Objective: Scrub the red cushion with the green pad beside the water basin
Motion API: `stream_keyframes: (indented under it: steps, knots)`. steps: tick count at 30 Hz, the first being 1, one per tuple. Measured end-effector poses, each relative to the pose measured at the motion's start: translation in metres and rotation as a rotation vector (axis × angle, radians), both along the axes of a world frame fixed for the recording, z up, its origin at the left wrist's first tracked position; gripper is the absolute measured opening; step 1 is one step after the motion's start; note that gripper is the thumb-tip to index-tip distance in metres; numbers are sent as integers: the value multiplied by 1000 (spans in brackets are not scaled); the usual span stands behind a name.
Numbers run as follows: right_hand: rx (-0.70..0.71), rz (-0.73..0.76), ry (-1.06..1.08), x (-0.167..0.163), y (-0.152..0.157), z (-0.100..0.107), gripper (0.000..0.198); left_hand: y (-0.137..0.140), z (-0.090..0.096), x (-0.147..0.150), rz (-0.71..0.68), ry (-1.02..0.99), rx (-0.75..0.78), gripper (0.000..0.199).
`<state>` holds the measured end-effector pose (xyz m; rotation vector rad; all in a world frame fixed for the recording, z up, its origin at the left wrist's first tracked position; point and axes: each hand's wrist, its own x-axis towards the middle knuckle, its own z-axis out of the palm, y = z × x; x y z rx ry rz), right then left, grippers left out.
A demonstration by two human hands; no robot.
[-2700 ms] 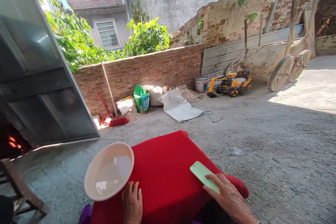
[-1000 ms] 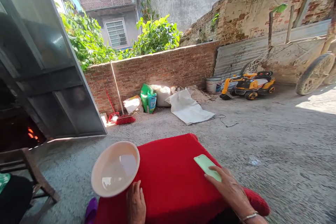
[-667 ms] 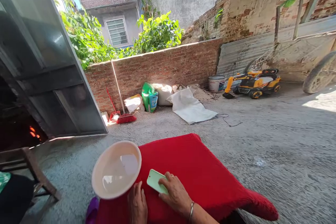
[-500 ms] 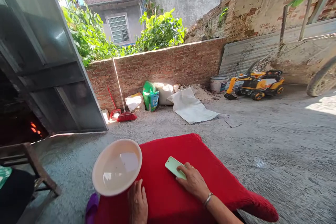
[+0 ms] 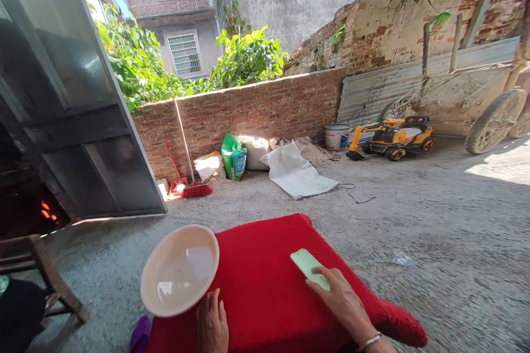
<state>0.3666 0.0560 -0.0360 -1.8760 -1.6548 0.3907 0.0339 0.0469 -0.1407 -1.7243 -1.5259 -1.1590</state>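
Gripping: my right hand [image 5: 342, 299] pinches the pale-green phone [image 5: 304, 262] by its near end, far end jutting free, at the red cloth's [image 5: 256, 278] three o'clock.
Left hand [image 5: 212, 321]: palm down, eight o'clock, fingers extended, seemingly steadying.
Basin [image 5: 154, 276]: nine o'clock, probably kept aside.

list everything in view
cloth: 1, red, foreground
phone-shaped item: 1, green, in right hand
basin: 1, cream, beside left hand
wooden seat: 1, brown, left
door: 1, grey, left
broom: 1, red, by wall
dustpan: 1, red, by wall
sacks: 3, white and green, by wall
sheet: 1, white, centre
bucket: 1, white, by wall
toy excavator: 1, yellow and black, right
cart: 1, brown, right
left hand: 1, on cloth
right hand: 1, on item
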Motion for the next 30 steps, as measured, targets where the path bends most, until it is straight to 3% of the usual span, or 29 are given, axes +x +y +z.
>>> stream_keyframes:
  steps: [4,7,10,17,19,21,24,27,30]
  knots:
    - [0,322,-110,-88,-6,-6,22,-1,2,0,13,11,-15,27]
    - [-45,379,-204,-110,-5,-4,25,-4,4,0,25,33,-29,28]
    - [-90,298,-243,-81,3,1,25,-6,6,0,30,49,-40,29]
    - [-151,-214,-240,68,-4,7,43,-9,9,3,23,-3,-133,29]
    - [-143,-321,-235,90,-9,5,46,-8,8,4,16,-33,-138,29]
    - [-111,-335,-199,89,-9,2,43,-5,6,5,14,-80,-126,31]
    - [-20,-135,-88,45,-8,-4,34,-1,2,4,-8,-187,-92,34]
    - [38,178,-27,-33,-14,-10,26,1,-2,3,-43,-319,-47,35]
    - [-5,432,-79,-109,-29,-16,23,-2,-4,2,-47,-398,-34,36]
